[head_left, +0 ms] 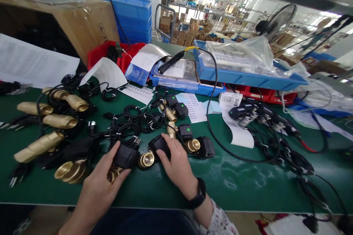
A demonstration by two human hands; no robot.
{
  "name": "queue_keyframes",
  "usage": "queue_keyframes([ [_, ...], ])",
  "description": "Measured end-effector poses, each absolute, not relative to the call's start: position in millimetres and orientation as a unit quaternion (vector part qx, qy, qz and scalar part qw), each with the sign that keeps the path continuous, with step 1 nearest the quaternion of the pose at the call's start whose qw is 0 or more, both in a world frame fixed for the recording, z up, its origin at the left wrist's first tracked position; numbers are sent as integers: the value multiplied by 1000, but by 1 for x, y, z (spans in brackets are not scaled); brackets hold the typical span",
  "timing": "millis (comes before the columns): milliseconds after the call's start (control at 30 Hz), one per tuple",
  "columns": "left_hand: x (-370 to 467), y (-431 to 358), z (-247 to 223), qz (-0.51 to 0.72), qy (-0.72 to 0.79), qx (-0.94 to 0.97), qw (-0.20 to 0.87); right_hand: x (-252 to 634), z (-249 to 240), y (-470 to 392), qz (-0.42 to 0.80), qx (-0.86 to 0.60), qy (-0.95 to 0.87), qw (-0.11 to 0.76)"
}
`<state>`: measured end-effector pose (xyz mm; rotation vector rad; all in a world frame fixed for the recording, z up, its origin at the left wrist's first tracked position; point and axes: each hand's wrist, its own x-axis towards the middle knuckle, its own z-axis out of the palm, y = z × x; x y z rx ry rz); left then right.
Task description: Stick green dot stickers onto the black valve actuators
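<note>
On the green bench, each hand (103,176) grips a brass valve (125,158).

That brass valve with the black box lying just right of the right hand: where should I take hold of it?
Grip the black box across its sides, coming from above. It stands blocky and proud of the green table, while the brass fitting is round and slick, with its open mouth facing the right hand. Mind the cable nearby.

No text can be read. Print is seen on the paper sheets (193,108) and a barcode on the white label (230,100), but both are too small to be made out.
</note>
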<state>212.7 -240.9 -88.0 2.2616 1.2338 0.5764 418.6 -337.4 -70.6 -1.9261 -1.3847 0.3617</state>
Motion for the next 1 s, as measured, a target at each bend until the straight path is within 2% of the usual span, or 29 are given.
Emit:
queue_keyframes([
  [167, 208, -244, -81, 241, 518, 740, 356, 414, -73, -329, 152, -739, -540, 373],
  [267, 201, -250, -84, 289, 590, 654, 375, 421, -73, -334, 133, -736, -561, 356],
  [400, 190, -254, -96, 303, 577, 684, 328, 439, -59, -339, 137, -711, -629, 284],
  [567, 190, -252, -98, 256, 411, 845, 226, 439, -48, -312, 153, -679, -679, 232],
  [667, 195, -252, -91, 199, 345, 891, 218, 431, -55, -301, 107, -690, -668, 257],
  [833, 201, -255, -77, 99, 349, 895, 259, 436, -58, -327, 16, -697, -627, 348],
  [933, 203, -255, -80, 100, 332, 899, 267, 450, -52, -359, -27, -716, -580, 387],
  [1000, 202, -254, -90, 142, 331, 890, 279, 461, -52, -380, -80, -739, -536, 401],
])
